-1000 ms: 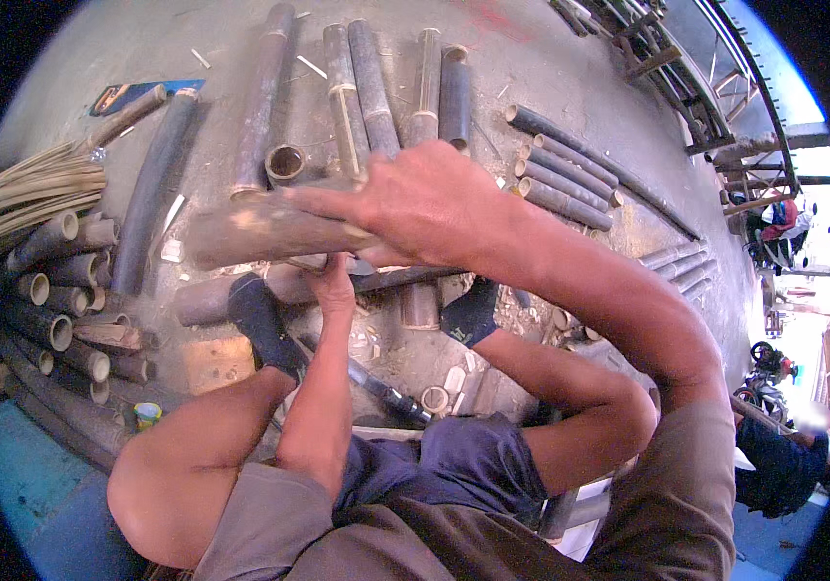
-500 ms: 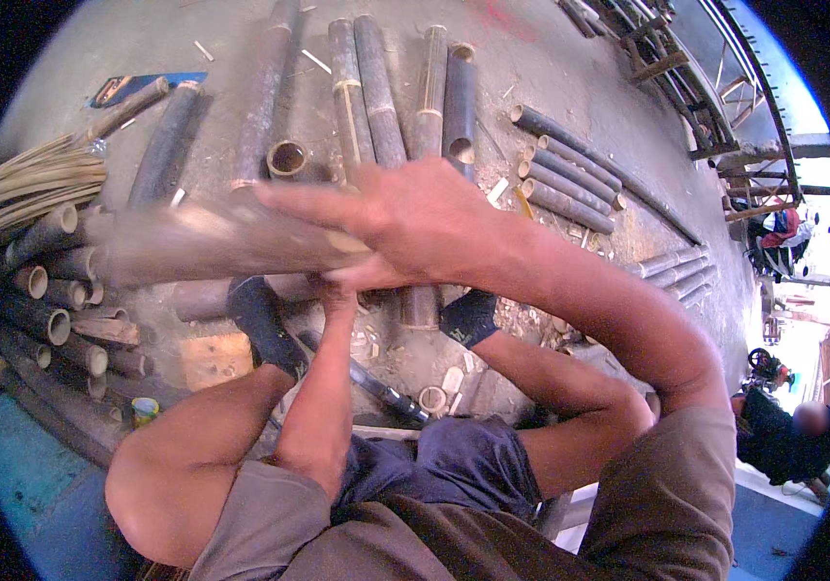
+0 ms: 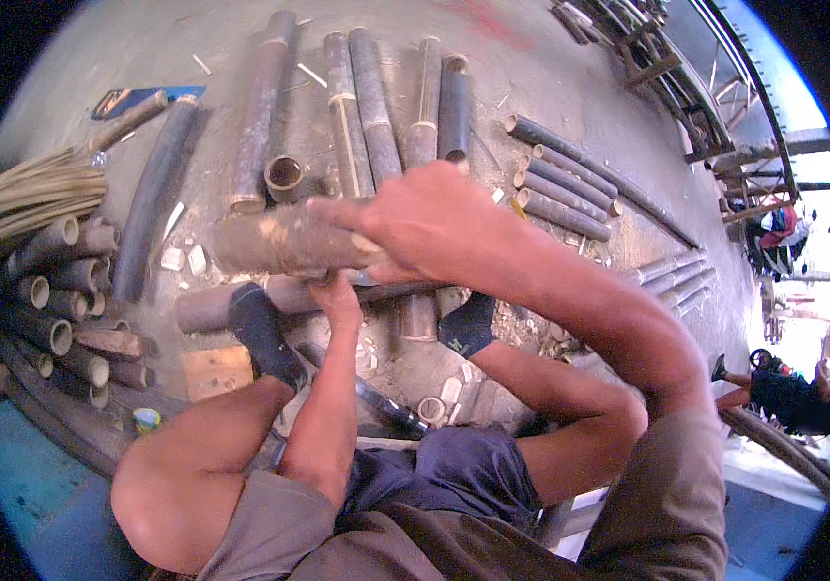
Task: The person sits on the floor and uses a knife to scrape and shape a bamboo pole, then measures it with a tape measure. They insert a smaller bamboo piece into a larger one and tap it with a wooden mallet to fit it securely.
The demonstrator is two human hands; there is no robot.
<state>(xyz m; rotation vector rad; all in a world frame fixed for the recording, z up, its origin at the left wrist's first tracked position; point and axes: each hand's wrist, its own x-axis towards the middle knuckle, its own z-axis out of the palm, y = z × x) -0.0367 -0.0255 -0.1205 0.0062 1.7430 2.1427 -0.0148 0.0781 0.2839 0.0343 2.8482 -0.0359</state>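
My right hand (image 3: pixel 425 218) is closed around the near end of a thick brown wooden club (image 3: pixel 279 239). Its body points left and hides part of the floor behind it. Just beneath, my left hand (image 3: pixel 339 298) is closed, its fingers partly covered by the club and my right hand. A small bluish-grey sliver shows beside its fingers, but what it grips is unclear. A dark bamboo pole (image 3: pixel 204 308) lies crosswise between my feet, below the club. Another bamboo length (image 3: pixel 420 315) stretches away from me near my right foot.
Several bamboo lengths (image 3: pixel 347 107) lie ahead, with shorter ones (image 3: pixel 560 213) to the right. Cut tubes (image 3: pixel 52 334) and thin strips (image 3: pixel 37 194) are piled at left. A wooden block (image 3: pixel 216 368) sits by my left foot. A person (image 3: pixel 793 397) is at far right.
The club, blurred and reaching further left before, is now sharper and appears shorter, nearer the middle. My left hand stays below it, almost unmoved. The person at far right has shifted.
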